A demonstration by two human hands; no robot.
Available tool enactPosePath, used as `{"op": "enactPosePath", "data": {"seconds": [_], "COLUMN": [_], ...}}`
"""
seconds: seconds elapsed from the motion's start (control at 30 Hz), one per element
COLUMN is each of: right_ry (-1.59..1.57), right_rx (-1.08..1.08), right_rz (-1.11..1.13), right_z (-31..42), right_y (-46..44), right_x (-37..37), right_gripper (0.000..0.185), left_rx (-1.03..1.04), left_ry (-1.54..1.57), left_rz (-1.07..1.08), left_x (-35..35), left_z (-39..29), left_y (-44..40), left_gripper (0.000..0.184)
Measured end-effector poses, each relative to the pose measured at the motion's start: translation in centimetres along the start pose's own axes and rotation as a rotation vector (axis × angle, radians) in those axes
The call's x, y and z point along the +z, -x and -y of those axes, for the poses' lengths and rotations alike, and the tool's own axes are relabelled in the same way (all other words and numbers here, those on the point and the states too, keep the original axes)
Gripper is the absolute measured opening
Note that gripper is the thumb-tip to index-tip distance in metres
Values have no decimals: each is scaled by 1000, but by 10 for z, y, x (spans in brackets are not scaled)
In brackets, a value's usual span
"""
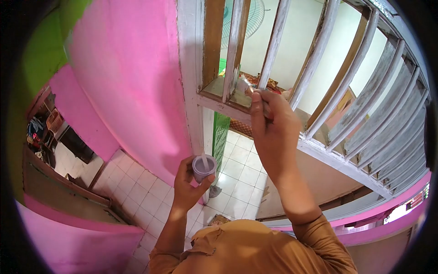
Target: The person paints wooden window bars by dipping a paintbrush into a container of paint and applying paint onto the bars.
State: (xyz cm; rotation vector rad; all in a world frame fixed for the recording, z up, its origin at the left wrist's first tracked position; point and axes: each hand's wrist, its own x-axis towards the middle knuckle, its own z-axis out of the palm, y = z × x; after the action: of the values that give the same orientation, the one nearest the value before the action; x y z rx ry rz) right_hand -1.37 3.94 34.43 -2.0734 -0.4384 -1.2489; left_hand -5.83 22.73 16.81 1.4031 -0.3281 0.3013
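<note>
My left hand [186,189] is wrapped round a small cup [204,176] of pale purple-grey paint, held upright at waist height. A light-coloured stick [205,160] leans inside the cup. Raised higher, my right hand [275,116] grips a small paintbrush [247,84], its handle mostly hidden in the fingers. The brush tip points up and left, between the white-painted bars [232,50] of a wooden window frame. Whether the bristles touch the wood I cannot tell. Below the bars runs the frame's sill [223,108], with patchy pale paint.
A pink wall [132,77] stands close on the left, beside the white door post [190,82]. More bars [365,68] curve away to the right. Through them a fan [248,18] shows. White tiles [235,164] cover the floor. A doorway [68,141] opens at far left.
</note>
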Motion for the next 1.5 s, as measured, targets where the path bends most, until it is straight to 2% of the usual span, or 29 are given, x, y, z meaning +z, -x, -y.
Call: {"op": "enactPosePath", "data": {"seconds": [0.2,0.43,0.53,0.63,0.7,0.73,0.8,1.03,1.1,1.2,1.27,1.33,1.4,1.47,1.5], "right_ry": [-64,-81,-140,-78,-124,-125,-105,-125,-252,-224,-204,-122,-164,-229,-230], "right_rx": [-6,29,39,-61,81,80,-31,12,13,-43,-49,31,1,63,65], "right_rz": [-60,28,-70,-113,19,19,-83,-35,-90,-211,-207,-19,-24,-44,-49], "right_z": [-2,2,0,-4,0,0,-1,-6,-4,3,4,3,3,8,7], "right_y": [-2,7,8,5,10,11,11,-8,-20,-36,-31,-21,-19,-24,-31], "right_x": [4,-6,-6,-3,-2,-3,-3,3,1,-7,-12,-14,-7,-7,-5], "right_gripper": [9,8,8,10,10,10,9,9,16,17,17,17,17,5,5], "left_rx": [7,7,9,4,9,9,9,-1,-3,-4,-4,1,-13,-4,0], "left_ry": [-27,-37,-40,-36,-35,-35,-41,-49,-57,-35,-47,-58,-62,-55,-46], "left_rz": [7,11,16,16,16,15,17,16,18,20,16,8,12,19,23], "left_x": [0,0,-1,-1,1,1,1,3,4,6,6,5,4,4,4], "left_z": [2,3,4,5,5,5,5,4,3,3,4,4,4,6,6], "left_y": [2,1,1,1,0,0,1,1,1,1,3,3,4,4,4], "left_gripper": [63,61,60,59,60,60,61,61,61,62,62,63,63,63,63]}}
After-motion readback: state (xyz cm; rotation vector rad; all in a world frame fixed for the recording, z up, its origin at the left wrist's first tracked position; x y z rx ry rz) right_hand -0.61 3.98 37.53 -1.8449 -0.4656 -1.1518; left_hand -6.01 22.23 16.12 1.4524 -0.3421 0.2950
